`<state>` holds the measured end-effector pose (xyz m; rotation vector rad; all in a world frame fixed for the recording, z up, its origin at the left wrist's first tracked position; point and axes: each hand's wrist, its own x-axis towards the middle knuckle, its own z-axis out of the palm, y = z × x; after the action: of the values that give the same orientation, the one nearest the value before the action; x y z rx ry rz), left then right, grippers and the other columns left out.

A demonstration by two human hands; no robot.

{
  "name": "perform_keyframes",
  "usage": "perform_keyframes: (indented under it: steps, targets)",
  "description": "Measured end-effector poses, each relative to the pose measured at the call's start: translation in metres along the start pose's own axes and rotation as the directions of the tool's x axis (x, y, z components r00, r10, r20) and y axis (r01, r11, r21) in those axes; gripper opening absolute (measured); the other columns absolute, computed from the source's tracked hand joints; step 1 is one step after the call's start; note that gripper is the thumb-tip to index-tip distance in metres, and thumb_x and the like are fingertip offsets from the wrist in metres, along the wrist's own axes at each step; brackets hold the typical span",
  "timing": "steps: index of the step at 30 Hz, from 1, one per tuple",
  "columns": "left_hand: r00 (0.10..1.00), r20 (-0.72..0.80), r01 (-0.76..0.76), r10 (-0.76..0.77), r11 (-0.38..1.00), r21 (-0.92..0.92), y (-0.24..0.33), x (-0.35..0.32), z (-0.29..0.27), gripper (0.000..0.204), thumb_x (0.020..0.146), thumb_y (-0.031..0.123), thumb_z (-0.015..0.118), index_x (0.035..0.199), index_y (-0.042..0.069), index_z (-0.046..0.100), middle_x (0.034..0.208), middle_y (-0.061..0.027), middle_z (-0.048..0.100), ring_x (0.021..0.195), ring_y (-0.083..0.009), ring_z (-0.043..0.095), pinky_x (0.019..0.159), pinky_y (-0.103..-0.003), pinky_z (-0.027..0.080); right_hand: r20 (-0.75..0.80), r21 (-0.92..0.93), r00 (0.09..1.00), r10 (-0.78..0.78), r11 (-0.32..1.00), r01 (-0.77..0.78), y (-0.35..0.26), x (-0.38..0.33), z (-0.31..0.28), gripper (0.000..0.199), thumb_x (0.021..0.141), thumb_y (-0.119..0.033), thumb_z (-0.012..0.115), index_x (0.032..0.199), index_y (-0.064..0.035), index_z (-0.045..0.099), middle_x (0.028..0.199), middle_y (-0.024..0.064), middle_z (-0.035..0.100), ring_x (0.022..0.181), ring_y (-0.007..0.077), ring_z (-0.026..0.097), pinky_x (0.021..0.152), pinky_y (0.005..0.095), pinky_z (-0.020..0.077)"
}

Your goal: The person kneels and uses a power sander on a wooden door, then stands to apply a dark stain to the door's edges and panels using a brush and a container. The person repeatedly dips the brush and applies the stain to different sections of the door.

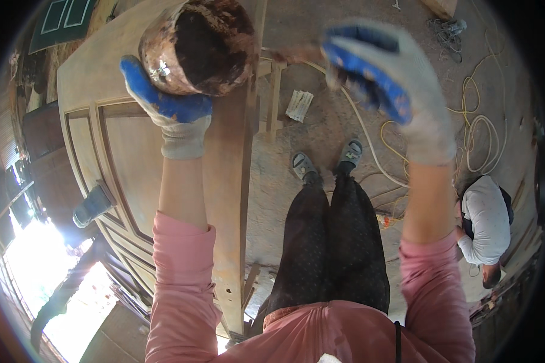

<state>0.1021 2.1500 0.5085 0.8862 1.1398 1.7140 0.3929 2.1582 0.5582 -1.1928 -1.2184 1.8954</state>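
Currently left hand [171, 107] grips stained can [162, 53] against its palm, over wooden door [130, 160]; right hand [384, 75] curled right of can, blurred brown thing [292, 54] between, can't tell if gripped.

Upper left of the frame, a gloved left hand [172, 106] holds a stained, open-mouthed pot [197, 48] over a panelled wooden door [130, 163]; upper right, the right hand [384, 78] grips a blurred brown thing [295, 54].

Pot [197, 48] left of right hand [399, 81]
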Motion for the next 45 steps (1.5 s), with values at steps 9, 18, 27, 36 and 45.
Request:
perform_keyframes:
  steps: [9,18,27,36,45]
  targets:
    - [0.749,0.454,-0.642,0.482,0.359,0.677,-0.001,0.004,-0.041,0.106,0.072,0.010,0.087,0.157,0.005,0.023,0.146,-0.0229,0.047,0.130,-0.0340,0.057,0.109,-0.045,0.053,-0.268,0.768,0.945,0.186,0.634,0.093,0.125,-0.008,0.094,0.033,0.098,-0.024,0.071,0.121,-0.0005,0.071,0.091,0.0028,0.071,0.072,0.0039,0.060,0.059,0.0198,0.0461]
    - [0.918,0.365,-0.284,0.154,0.898,0.336,0.005,0.008,-0.034,0.070,0.096,0.024,0.060,0.154,-0.003,0.033,0.150,-0.0268,0.048,0.139,-0.0372,0.049,0.118,-0.047,0.043,-0.547,0.368,0.830,-0.106,0.860,0.353,0.135,0.002,0.150,0.030,0.100,-0.006,0.066,0.129,0.0015,0.068,0.091,0.0008,0.061,0.071,0.0038,0.054,0.060,0.0211,0.0428]
    - [0.754,0.640,-0.572,0.148,0.626,0.530,0.006,0.012,-0.029,0.056,0.108,0.026,0.049,0.152,-0.006,0.039,0.153,-0.0278,0.047,0.142,-0.0355,0.049,0.120,-0.048,0.041,-0.521,0.037,0.791,-0.319,0.918,0.394,0.155,-0.005,0.162,0.035,0.096,0.000,0.063,0.131,0.0001,0.068,0.092,0.0079,0.060,0.077,0.0112,0.059,0.069,0.0266,0.0476]
    - [0.937,0.342,-0.141,0.075,0.975,0.172,0.002,0.006,-0.023,0.069,0.106,0.048,0.049,0.155,0.002,0.034,0.150,-0.0271,0.047,0.132,-0.0471,0.055,0.107,-0.059,0.053,-0.573,0.250,0.803,-0.165,0.898,0.363,0.150,-0.004,0.145,0.037,0.093,-0.012,0.063,0.129,-0.0042,0.067,0.097,0.0161,0.062,0.080,0.0323,0.064,0.069,0.0385,0.0504]
    - [0.720,0.687,-0.674,0.098,0.337,0.657,0.010,0.007,-0.022,0.054,0.111,0.025,0.041,0.151,-0.010,0.038,0.153,-0.0271,0.048,0.140,-0.0337,0.052,0.116,-0.044,0.048,-0.428,0.248,0.891,-0.154,0.928,0.280,0.145,-0.015,0.138,0.037,0.094,-0.005,0.061,0.130,-0.0025,0.067,0.093,0.0133,0.061,0.075,0.0260,0.059,0.068,0.0334,0.0470]
